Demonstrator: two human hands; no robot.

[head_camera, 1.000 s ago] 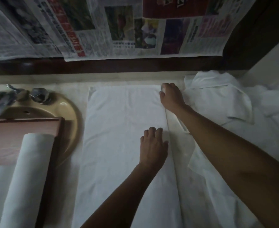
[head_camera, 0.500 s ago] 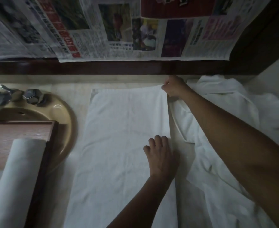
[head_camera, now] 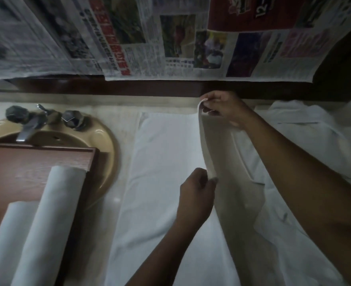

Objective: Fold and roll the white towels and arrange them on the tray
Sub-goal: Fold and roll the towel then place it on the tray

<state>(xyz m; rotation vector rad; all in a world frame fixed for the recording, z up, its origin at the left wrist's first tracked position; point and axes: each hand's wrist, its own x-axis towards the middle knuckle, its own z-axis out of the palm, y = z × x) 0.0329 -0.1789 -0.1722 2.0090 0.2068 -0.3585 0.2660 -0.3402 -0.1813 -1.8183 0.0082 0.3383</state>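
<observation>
Two hands on one towel here. My right hand (head_camera: 222, 108) pinches the far right corner of the white towel (head_camera: 166, 182) between thumb and fingers and holds it up off the table (head_camera: 125, 112). My left hand (head_camera: 197, 195) pinches the same long edge closer to me, fingers curled on the cloth. The stretch of edge between my hands stands up, and the rest of the towel lies flat to the left of both hands.

Well off to the left of my left hand is the wooden tray (head_camera: 25, 162), with two rolled towels (head_camera: 52, 219) lying side by side on it. The tray sits over a tan sink (head_camera: 104, 141), with the tap (head_camera: 30, 129) just past it. A heap of white cloth (head_camera: 306, 129) lies under and to the right of my right arm. Newspaper (head_camera: 170, 48) hangs on the wall beyond my right hand.
</observation>
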